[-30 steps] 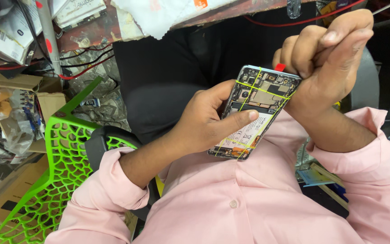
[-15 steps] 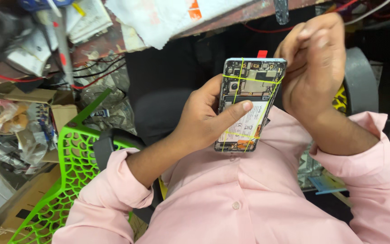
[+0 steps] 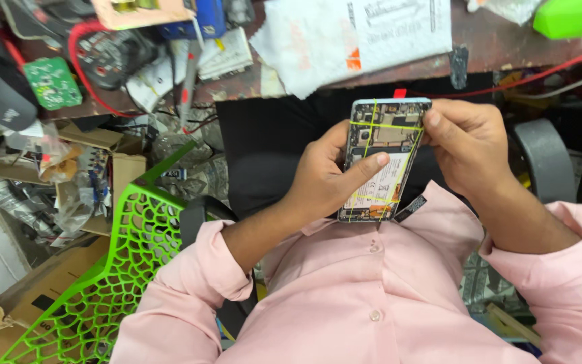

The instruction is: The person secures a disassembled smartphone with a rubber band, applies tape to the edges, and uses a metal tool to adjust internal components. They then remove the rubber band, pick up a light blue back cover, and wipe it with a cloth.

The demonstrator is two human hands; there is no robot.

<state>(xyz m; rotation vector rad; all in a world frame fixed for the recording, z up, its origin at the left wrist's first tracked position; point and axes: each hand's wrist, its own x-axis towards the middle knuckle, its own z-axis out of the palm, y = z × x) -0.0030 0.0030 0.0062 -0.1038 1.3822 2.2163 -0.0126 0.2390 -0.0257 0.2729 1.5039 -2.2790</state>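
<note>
Phone (image 3: 382, 158), back cover off and banded with yellow rubber bands, sits clasped between left hand (image 3: 321, 178) and right hand (image 3: 470, 145) above the lap, green chair (image 3: 112, 269) alongside, cluttered workbench (image 3: 480, 50) beyond.

1. The opened rectangular phone with its back cover off (image 3: 382, 158) shows dark circuitry above and a white battery panel below, crossed by thin yellow bands.
2. A small red tab (image 3: 399, 93) sits at its top edge.
3. The long-sleeved cotton shirt (image 3: 385, 290) is plain pale pink.
4. The plastic lattice chair (image 3: 122, 269) is bright green, in a web-like pattern.
5. The small circuit board (image 3: 51, 82) looks green with pale specks.
</note>
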